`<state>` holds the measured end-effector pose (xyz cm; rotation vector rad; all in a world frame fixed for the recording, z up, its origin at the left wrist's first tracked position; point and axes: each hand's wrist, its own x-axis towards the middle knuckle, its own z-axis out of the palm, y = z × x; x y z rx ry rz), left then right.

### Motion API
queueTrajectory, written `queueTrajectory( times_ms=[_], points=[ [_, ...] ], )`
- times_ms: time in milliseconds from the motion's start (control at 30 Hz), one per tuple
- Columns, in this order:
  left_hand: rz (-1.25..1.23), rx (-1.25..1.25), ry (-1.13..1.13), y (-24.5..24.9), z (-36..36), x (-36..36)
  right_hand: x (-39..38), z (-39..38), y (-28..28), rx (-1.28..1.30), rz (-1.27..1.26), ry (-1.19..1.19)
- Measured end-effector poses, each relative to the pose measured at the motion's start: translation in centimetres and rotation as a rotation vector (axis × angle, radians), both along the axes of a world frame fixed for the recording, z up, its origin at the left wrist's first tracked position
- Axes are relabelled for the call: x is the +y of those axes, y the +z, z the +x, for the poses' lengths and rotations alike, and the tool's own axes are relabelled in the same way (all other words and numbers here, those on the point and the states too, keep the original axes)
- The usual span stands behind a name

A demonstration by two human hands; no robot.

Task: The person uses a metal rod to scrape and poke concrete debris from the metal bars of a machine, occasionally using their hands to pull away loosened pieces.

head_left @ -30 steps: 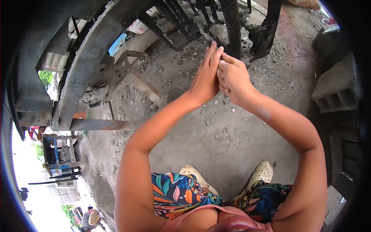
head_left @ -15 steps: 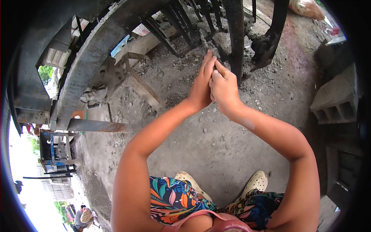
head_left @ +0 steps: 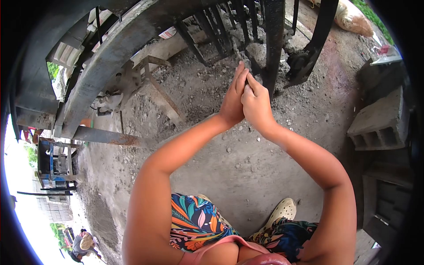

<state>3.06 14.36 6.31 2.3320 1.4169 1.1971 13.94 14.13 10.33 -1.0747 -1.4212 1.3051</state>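
**Hands Joined Beside Dark Metal Bars**

The left hand [head_left: 232,102], its grip open with straight fingers, meets the right hand [head_left: 257,104]; whether the right grip closes on anything cannot be told. Just beyond the fingertips stand narrow, dark metal bars [head_left: 274,44]. Beneath lies grey, gritty ground [head_left: 238,165] with scattered rubble. A curved, scuffed metal beam [head_left: 104,55] arches at left; a rough, hollow concrete block [head_left: 383,118] sits at right.
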Motion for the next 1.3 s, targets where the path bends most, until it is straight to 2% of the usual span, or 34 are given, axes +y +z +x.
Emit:
queueTrajectory(
  times_ms=[67,133,167,200,267,367,400,433,467,500,533,600,733,900,967,1067,1133,1267,1300],
  points=[
    [0.011,0.001,-0.008,0.9,0.2,-0.2,0.1,0.0,0.8,-0.017,-0.001,0.014],
    [0.004,0.043,0.001,2.0,0.2,-0.4,0.0,-0.1,1.3,0.141,-0.113,-0.031],
    [-0.004,0.047,0.000,2.8,0.4,-0.5,0.0,-0.2,2.8,0.101,-0.082,-0.059],
    [-0.009,0.036,0.005,3.6,0.6,-0.6,-0.5,0.8,4.2,0.248,-0.332,0.045],
    [-0.013,0.019,0.013,4.0,0.6,-0.8,-0.9,0.6,5.3,0.333,-0.357,-0.005],
    [-0.047,0.047,0.011,3.5,0.2,-0.2,-0.3,0.7,4.4,0.276,-0.394,0.042],
    [-0.019,0.121,0.017,2.3,-0.1,-0.2,-0.2,0.3,2.0,0.283,-0.401,0.041],
    [0.001,0.198,0.025,1.4,-0.6,-0.4,-0.4,-0.6,-1.7,0.144,-0.044,-0.094],
    [-0.007,0.206,0.027,1.4,-0.8,-0.5,-1.2,-1.2,-1.5,-0.001,0.320,-0.226],
    [-0.021,0.141,-0.012,1.3,-0.9,-0.7,-1.0,-0.7,-1.1,0.098,0.041,-0.087],
    [-0.022,0.067,-0.051,1.5,-0.6,-0.7,-1.0,-0.7,-0.9,0.093,0.043,-0.085],
    [-0.078,0.081,-0.008,1.6,-0.5,-1.1,-0.8,-0.6,-0.8,0.074,-0.026,-0.060],
    [-0.047,0.266,0.055,3.3,-0.6,-1.9,-1.6,-0.5,1.0,0.130,-0.187,-0.029],
    [-0.083,0.374,0.021,3.7,0.0,-3.7,-4.1,1.8,0.5,0.097,-0.113,-0.010],
    [-0.099,0.327,-0.002,4.1,0.5,-3.9,-4.4,2.7,0.1,0.079,-0.127,-0.009],
    [-0.117,0.246,-0.047,4.7,1.2,-3.6,-4.1,2.7,0.2,0.011,0.011,-0.099],
    [-0.109,0.254,-0.059,4.5,1.5,-3.2,-4.1,3.3,1.7,0.075,-0.170,-0.021],
    [-0.073,0.248,-0.051,4.2,0.9,-1.3,-3.0,1.8,2.2,0.192,-0.190,-0.048],
    [-0.085,0.246,-0.046,3.9,0.7,-1.1,-2.7,1.5,2.0,0.156,-0.199,-0.034]
  ],
)
